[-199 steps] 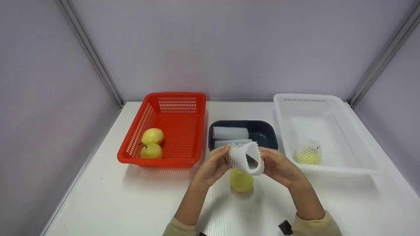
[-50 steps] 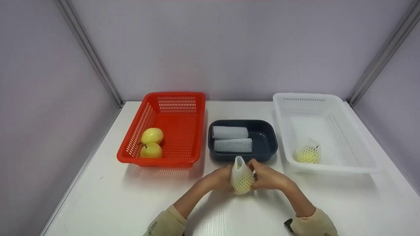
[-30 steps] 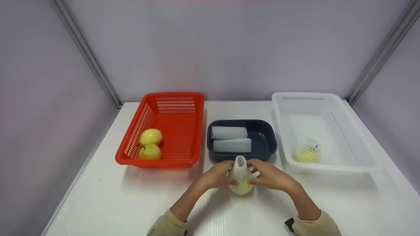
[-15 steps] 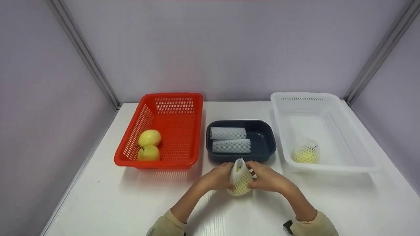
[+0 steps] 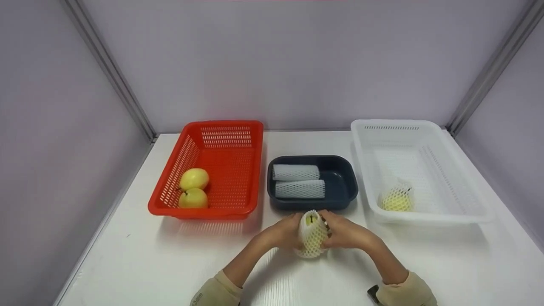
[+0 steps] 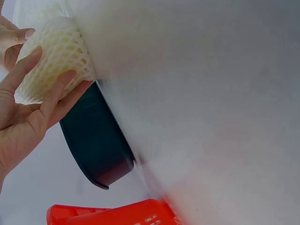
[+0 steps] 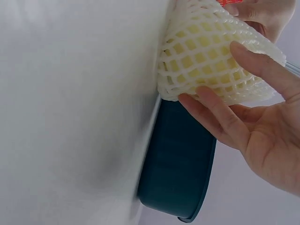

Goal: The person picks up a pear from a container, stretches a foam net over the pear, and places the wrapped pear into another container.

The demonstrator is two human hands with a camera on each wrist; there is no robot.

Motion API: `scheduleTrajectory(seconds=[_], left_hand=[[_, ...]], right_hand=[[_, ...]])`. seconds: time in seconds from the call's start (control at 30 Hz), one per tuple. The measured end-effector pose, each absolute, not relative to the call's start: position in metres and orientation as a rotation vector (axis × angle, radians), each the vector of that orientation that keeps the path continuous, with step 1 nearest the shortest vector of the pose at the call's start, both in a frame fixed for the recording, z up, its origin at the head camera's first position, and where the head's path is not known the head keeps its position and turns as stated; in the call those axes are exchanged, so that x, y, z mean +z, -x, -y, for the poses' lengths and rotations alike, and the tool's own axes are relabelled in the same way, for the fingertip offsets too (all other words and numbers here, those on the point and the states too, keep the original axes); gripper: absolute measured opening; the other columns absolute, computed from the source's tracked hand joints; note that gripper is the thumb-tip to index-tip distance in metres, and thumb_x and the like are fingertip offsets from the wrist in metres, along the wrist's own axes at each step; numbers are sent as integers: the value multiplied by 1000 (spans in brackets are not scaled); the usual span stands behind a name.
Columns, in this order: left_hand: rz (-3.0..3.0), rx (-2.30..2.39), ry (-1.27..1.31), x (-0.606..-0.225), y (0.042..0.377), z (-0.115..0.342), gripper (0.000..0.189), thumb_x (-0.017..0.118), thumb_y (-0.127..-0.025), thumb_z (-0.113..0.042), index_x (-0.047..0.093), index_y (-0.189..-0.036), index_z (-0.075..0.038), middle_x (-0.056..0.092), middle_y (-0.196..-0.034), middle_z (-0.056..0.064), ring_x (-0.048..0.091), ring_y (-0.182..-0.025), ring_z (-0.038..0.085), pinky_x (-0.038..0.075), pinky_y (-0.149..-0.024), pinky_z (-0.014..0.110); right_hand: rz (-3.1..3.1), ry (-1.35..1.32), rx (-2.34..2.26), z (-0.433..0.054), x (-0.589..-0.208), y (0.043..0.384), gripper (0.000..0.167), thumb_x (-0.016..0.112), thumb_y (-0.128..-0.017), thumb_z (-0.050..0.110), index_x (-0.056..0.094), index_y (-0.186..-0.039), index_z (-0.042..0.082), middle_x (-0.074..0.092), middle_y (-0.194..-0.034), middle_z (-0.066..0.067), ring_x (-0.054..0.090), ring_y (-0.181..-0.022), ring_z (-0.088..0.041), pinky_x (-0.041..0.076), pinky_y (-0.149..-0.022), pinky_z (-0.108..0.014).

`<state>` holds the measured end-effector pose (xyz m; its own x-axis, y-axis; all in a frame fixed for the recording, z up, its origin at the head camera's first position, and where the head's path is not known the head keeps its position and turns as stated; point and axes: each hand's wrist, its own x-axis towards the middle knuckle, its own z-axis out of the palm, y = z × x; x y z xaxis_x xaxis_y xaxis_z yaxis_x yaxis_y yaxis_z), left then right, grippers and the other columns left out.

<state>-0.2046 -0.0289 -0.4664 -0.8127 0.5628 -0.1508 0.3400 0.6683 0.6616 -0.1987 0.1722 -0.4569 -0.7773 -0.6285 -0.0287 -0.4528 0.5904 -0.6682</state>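
A yellow pear (image 5: 311,219) with a dark stem stands on the table inside a white foam net sleeve (image 5: 313,240), its top showing through the sleeve's open end. My left hand (image 5: 285,231) grips the sleeved pear from the left, thumb and fingers spread round it. From the right, my right hand (image 5: 343,230) holds it the same way. In the left wrist view, the left fingers (image 6: 58,91) lie low on the netting (image 6: 65,51). The right wrist view shows the right thumb (image 7: 255,61) pressing on the mesh (image 7: 201,56).
Behind the hands is a dark blue tray (image 5: 340,197) with two foam net sleeves (image 5: 300,189). At left stands a red basket (image 5: 231,170) holding two bare pears (image 5: 194,198). The white basket (image 5: 408,161) at right has one netted pear (image 5: 398,199) in it.
Earlier both hands held the sleeve open above the bare pear. Since then they have slipped it over the pear and drawn its tall upper end down, so the stem now shows at the opening.
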Motion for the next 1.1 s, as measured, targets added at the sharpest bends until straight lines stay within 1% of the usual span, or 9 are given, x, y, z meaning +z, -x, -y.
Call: scheduleTrajectory(seconds=[0.17,0.37,0.5,0.63,0.77,0.9,0.97,1.1], left_hand=[[-2537,907,-743,-469,205,28,70,80,-61,1,42,-120,5,53,-106,11,52,-99,21,42,-86,29],[-2543,880,-710,-468,205,27,74,81,-60,0,38,-120,2,55,-100,10,54,-94,21,45,-81,28],[-2563,845,-730,-465,204,26,73,82,-59,-2,39,-118,3,56,-94,10,56,-87,21,46,-75,28],[-2582,822,-761,-463,203,26,73,82,-60,-6,40,-118,5,57,-93,11,57,-86,22,47,-75,29],[-2574,920,-748,-458,205,30,74,83,-59,-8,42,-120,4,57,-98,9,56,-89,20,46,-77,29],[-2547,1122,-677,-445,207,36,78,83,-59,-10,42,-125,-1,58,-102,8,55,-89,19,46,-76,31],[-2482,1287,-618,-436,208,40,79,81,-62,-11,39,-129,-3,57,-107,9,55,-93,19,46,-78,32],[-2177,1740,-434,-421,207,42,72,75,-71,-10,34,-130,-2,52,-121,14,53,-107,23,45,-86,36]], right_hand=[[-2514,897,-997,-171,-460,201,68,75,-61,-1,40,-119,-5,51,-107,-11,50,-96,-24,43,-80,-40],[-2523,915,-989,-171,-461,201,66,73,-60,0,40,-118,-4,50,-105,-9,50,-94,-22,43,-79,-39],[-2534,931,-992,-171,-461,201,66,71,-60,0,41,-118,-5,51,-104,-9,50,-91,-21,44,-77,-37],[-2518,926,-1026,-172,-460,201,64,70,-61,0,42,-118,-4,52,-104,-8,51,-91,-21,44,-75,-36],[-2463,895,-1114,-175,-454,201,65,71,-66,1,41,-123,-4,52,-108,-11,52,-94,-24,46,-76,-37],[-2405,806,-1246,-180,-439,202,70,73,-74,8,34,-131,-2,50,-114,-13,51,-101,-27,48,-77,-35],[-2388,740,-1341,-182,-430,202,72,73,-77,13,32,-134,0,48,-117,-14,49,-105,-29,47,-81,-36],[-2370,577,-1555,-186,-410,201,70,72,-81,21,31,-136,4,45,-124,-15,47,-108,-29,44,-85,-39]])
